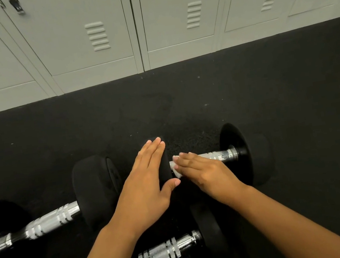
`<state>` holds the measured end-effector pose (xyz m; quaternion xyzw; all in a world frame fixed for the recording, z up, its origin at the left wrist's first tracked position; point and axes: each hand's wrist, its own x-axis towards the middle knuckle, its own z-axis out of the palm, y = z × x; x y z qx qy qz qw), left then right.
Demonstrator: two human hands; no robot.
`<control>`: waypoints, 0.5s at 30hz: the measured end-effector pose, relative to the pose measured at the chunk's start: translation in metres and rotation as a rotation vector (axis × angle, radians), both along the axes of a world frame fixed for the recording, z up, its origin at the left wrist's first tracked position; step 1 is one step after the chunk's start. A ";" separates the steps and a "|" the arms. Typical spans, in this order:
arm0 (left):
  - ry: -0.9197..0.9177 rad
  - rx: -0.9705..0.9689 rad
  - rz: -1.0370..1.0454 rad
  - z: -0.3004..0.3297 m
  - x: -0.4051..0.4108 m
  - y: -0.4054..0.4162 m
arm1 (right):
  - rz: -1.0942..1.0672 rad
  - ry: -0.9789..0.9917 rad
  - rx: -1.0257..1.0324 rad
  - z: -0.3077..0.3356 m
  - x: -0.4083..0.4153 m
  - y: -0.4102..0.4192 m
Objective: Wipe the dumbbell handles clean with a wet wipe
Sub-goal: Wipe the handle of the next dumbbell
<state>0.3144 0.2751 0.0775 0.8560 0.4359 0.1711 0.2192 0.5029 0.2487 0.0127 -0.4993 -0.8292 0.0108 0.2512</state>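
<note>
Three black dumbbells with chrome handles lie on the dark rubber floor. On the middle-right dumbbell (226,155) my left hand (150,180) lies flat over its left black weight, steadying it. My right hand (204,171) presses a white wet wipe (176,170) onto the left end of that chrome handle; only a small edge of the wipe shows under the fingers. A second dumbbell (50,221) lies at the left. A third dumbbell (163,254) rests in front, partly hidden under my left forearm.
A row of pale grey lockers (107,38) stands along the back, close behind the dumbbells. Black rubber flooring (291,93) stretches to the right and in front of the lockers.
</note>
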 end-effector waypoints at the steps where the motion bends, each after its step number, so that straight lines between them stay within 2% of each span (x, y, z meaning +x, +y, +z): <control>1: -0.002 -0.004 -0.004 0.000 -0.001 0.000 | 0.000 -0.014 0.025 -0.001 0.005 -0.002; 7: 0.002 0.005 0.009 -0.001 0.001 0.001 | 0.013 -0.033 0.053 -0.005 -0.004 -0.001; 9: 0.010 0.003 -0.003 0.000 0.001 0.000 | -0.070 -0.009 0.021 -0.003 0.003 -0.005; 12: 0.009 0.009 -0.011 0.002 0.000 -0.002 | -0.300 0.044 -0.113 0.017 -0.003 -0.002; 15: 0.016 0.022 -0.005 0.002 0.001 -0.002 | -0.431 -0.004 -0.383 0.034 -0.008 0.027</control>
